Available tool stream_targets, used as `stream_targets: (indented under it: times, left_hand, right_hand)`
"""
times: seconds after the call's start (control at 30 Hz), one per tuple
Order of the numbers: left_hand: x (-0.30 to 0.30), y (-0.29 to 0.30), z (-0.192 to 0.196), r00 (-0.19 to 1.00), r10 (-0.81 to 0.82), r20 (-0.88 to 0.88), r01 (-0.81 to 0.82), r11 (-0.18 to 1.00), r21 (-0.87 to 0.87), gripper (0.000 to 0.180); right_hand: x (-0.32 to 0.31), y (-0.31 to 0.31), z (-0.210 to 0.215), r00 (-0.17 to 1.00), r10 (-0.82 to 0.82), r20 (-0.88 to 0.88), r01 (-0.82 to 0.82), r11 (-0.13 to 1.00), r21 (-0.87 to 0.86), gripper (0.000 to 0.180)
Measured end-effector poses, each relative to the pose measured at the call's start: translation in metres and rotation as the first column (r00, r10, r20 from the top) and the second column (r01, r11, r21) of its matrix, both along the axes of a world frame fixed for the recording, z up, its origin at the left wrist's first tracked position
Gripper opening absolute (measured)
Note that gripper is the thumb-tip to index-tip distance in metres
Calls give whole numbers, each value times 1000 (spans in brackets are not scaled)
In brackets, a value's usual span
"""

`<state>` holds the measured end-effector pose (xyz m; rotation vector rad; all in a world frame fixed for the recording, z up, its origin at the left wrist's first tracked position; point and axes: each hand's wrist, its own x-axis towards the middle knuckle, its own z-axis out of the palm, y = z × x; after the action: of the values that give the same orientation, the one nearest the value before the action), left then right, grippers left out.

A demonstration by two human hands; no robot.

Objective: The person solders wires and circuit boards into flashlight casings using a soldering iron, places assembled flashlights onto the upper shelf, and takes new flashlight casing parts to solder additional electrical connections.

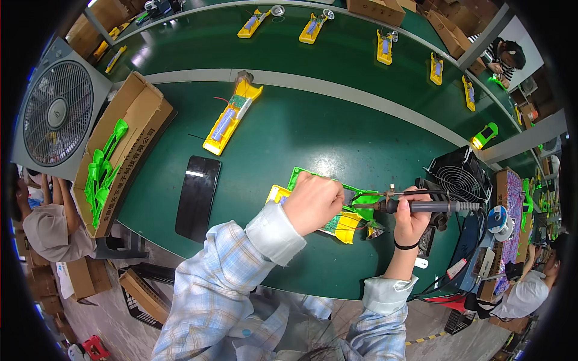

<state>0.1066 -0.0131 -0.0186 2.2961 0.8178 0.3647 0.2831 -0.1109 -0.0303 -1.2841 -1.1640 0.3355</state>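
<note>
In my right hand [410, 224] is a soldering iron [430, 206] with a thin metal feed tube along its top; its tip points left toward my left hand [313, 203]. My left hand is closed, fingertips pinched together beside the tip; whatever they hold is hidden. Beneath both hands lie a green plastic housing half [295, 178] and a yellow housing half [276, 194] with a circuit board and loose wires, partly covered by my left hand. Farther left sits another yellow housing half [212, 146] with a purple battery, board, and red and black wires. A black phone [198, 197] lies nearby.
At left, a cardboard box [139, 150] holds green parts, beside a large fan [55, 114]. A small black fan [460, 175] and a solder spool [500, 220] stand at right. Yellow housings [384, 49] line the green belt beyond. Other people work at both sides.
</note>
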Motion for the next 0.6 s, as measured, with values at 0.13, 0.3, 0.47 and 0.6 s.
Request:
stream_targets:
  times: [0.13, 0.3, 0.47, 0.6]
  left_hand:
    - [-1, -1, 0, 1000, 7, 6, -7, 1000, 17, 7]
    - [-1, 1, -1, 1000, 5, 17, -5, 1000, 11, 7]
    - [-1, 0, 1, 999, -2, 32, 1, 1000, 31, 7]
    - [-1, 1, -1, 1000, 4, 30, -5, 1000, 30, 7]
  right_hand:
    - [1, -1, -3, 1000, 8, -2, -8, 1000, -19, 10]
    - [-1, -1, -1, 997, 12, -77, -13, 1000, -9, 10]
    - [1, -1, 0, 999, 9, -51, -8, 1000, 7, 11]
    - [1, 0, 0, 997, 5, -79, -4, 1000, 17, 10]
